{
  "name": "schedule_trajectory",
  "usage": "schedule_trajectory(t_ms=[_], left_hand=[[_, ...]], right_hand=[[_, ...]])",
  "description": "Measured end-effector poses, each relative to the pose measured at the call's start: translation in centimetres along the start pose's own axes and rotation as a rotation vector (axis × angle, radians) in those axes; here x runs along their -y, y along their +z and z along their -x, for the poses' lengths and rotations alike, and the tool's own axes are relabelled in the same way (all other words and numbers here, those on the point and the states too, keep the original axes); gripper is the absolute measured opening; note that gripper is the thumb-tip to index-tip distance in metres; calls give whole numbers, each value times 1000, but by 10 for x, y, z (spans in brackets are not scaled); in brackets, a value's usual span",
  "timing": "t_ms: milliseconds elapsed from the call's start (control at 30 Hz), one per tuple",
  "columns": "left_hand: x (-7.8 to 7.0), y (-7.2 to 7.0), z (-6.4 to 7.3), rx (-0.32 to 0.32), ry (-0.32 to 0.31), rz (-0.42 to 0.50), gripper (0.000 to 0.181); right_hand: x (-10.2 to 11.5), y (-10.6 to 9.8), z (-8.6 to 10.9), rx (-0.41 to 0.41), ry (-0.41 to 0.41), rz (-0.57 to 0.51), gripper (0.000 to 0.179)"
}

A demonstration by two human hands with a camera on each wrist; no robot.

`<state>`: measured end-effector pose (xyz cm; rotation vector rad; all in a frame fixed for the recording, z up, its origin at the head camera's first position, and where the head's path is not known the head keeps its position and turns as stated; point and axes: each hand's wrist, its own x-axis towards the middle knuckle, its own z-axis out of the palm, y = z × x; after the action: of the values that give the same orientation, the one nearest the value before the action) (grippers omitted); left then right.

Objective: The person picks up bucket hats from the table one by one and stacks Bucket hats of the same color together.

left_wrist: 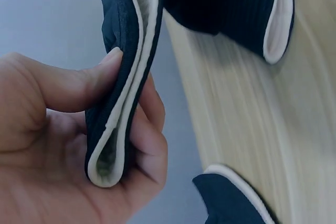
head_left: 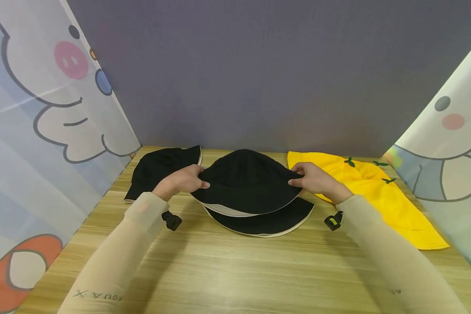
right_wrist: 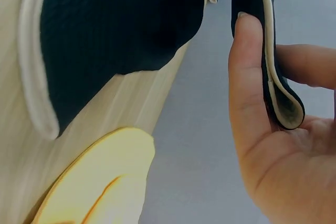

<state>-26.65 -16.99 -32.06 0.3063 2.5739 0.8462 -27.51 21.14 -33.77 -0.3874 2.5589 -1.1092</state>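
Observation:
A folded black bucket hat [head_left: 243, 179] with a pale brim edge is held up between the two hands. At its left end the left hand [head_left: 183, 179] pinches the brim, thumb on the near side and fingers behind. The right hand [head_left: 317, 179] grips the opposite end in the same way. Both wrist views show the brim's doubled layers and cream lining, with the left thumb [left_wrist: 100, 77] pressed on the cloth. Below the held hat, a second black bucket hat [head_left: 267, 224] lies on the table, its upper part hidden.
Another black hat [head_left: 157, 168] lies folded at the back left of the wooden table [head_left: 227, 274]. Several yellow hats [head_left: 373, 192] with green sprouts overlap along the right side. A grey panel [head_left: 251, 74] stands behind, and cartoon-printed sheets [head_left: 27, 131] flank both sides.

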Motion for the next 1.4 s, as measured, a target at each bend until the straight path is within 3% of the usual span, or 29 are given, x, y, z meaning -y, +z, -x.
schedule_trajectory(t_ms=[400, 567, 800, 933, 1067, 1233, 1333, 1400], left_hand=[[-12, 33, -22, 47, 14, 8, 55], [-6, 45, -28, 32, -8, -13, 48], [4, 63, -32, 27, -14, -58, 59], [1, 69, -31, 0, -15, -108, 58], [-4, 75, -28, -42, -13, -202, 62], [-13, 86, -21, -174, 15, -392, 66], [-26, 94, -15, -242, 30, -501, 67], [-34, 98, -12, -236, 36, -534, 72]], right_hand=[[-31, -3, 15, 48, 93, -35, 39], [-40, 5, 13, 71, 123, -52, 40], [-48, 18, 10, 98, 105, -35, 24], [-46, 24, 11, 76, 99, 71, 14], [-38, 32, 12, 50, 57, 267, 18], [-30, 40, 10, 34, 57, 521, 25], [-30, 42, 9, 38, 73, 589, 23], [-31, 43, 8, 42, 70, 604, 22]])
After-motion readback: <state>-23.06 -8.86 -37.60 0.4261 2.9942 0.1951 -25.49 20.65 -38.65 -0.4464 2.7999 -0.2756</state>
